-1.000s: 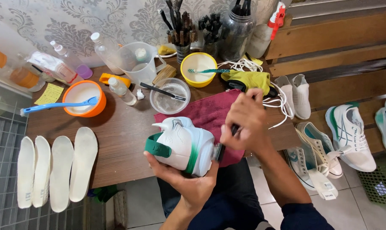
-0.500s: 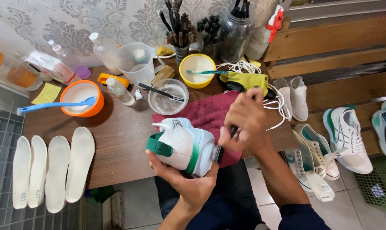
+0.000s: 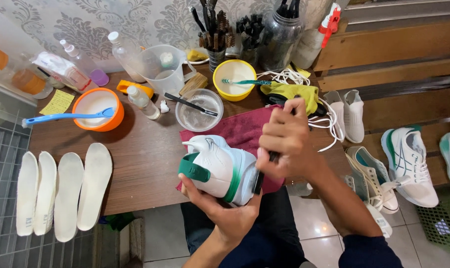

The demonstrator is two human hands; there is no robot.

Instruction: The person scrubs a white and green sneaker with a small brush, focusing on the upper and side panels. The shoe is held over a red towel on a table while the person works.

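Wooden table (image 3: 145,164): hands grip smooth white sneaker (image 3: 217,168), dark brush (image 3: 259,178).

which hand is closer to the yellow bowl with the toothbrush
Right. The right hand is just below the yellow bowl, over the maroon cloth; the left hand is lower, under the shoe.

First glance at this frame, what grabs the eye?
The white sneaker with green trim, held at the table's front edge by the left hand while the right hand presses a dark-handled brush to its sole. Next, four white insoles lined up at the table's left end, and the orange bowl with a blue brush across it.
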